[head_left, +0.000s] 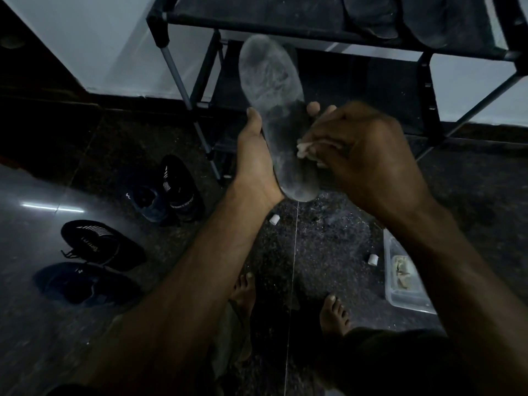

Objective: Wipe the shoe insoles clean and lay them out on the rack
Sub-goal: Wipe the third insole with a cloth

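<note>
Four shoes (120, 227) on dark floor (328, 252)

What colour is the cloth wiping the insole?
Off-white crumpled cloth, gripped by the right hand, head view.

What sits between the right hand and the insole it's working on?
In the head view, a crumpled pale cloth, pinched in the right hand, lies against the insole held by the left hand.

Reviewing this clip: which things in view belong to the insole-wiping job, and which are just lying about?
In use:
- insole, held by the left hand
- cloth, in the right hand
- rack, where other insoles already lie

Lying about:
- shoes on the floor
- plastic tub
- two small white bits on the floor
</note>
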Tool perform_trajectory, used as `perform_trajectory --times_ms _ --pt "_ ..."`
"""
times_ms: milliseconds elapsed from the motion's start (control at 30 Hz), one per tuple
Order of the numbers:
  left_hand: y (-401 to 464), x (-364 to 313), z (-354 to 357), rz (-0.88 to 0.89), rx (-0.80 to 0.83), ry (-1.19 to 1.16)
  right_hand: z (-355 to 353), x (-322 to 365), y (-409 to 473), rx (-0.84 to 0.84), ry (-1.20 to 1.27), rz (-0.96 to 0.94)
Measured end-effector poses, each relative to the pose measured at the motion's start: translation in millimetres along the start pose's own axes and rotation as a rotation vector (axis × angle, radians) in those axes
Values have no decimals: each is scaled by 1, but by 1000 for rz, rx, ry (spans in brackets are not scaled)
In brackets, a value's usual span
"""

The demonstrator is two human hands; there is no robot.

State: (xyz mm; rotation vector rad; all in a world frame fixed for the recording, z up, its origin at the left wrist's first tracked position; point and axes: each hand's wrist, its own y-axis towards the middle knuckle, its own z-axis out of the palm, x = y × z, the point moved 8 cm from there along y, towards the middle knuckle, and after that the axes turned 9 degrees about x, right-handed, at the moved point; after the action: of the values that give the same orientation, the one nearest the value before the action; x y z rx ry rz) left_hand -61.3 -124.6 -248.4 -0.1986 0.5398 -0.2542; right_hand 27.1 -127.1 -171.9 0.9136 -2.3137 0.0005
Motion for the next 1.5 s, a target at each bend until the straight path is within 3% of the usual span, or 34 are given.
perform_trajectory --times_ms 67,167,233,367,433,500,567,667,700,800,933,1000,1100,1133,1233,1367,1500 --pt "0 0 -11 15 -28 10 4 4 1 77 -1 -42" --pt "-5 -8 -10 51 -78 -33 19 18 -2 366 34 -135" --pt "-8 -5 -7 22 -68 13 21 22 -3 411 34 -154" --pt "-12 -6 -16 101 -182 199 10 13 0 124 -103 -94" --pt "-9 0 -14 81 -172 259 3 5 2 -28 -206 -10" --pt "-6 5 -8 32 -127 199 0 0 2 -73 -219 46" --pt "-3 9 -5 5 -81 40 5 0 3 71 -137 64" --pt "-2 7 -7 8 -54 -69 22 14 -2 457 9 17" --pt "-2 7 -7 -1 -51 -80 23 18 -4 496 25 -7" --pt "-2 11 -3 -54 -18 -92 18 12 0 327 39 30" --pt "-1 12 -13 -5 -92 37 11 20 3 21 -157 38" --pt "-2 13 -13 -29 -74 8 20 25 4 141 -159 42" --pt "-2 10 -15 -27 -26 -15 33 35 -1 469 -24 -1" --pt "-3 8 -14 -13 -16 -20 31 39 -1 491 12 -37" --pt "-2 11 -15 -26 -48 -30 26 29 2 367 22 -4" --pt "0 20 -13 -21 -81 112 12 2 7 34 -104 120" --pt "4 24 -12 -17 -33 124 5 -14 5 -60 60 189"
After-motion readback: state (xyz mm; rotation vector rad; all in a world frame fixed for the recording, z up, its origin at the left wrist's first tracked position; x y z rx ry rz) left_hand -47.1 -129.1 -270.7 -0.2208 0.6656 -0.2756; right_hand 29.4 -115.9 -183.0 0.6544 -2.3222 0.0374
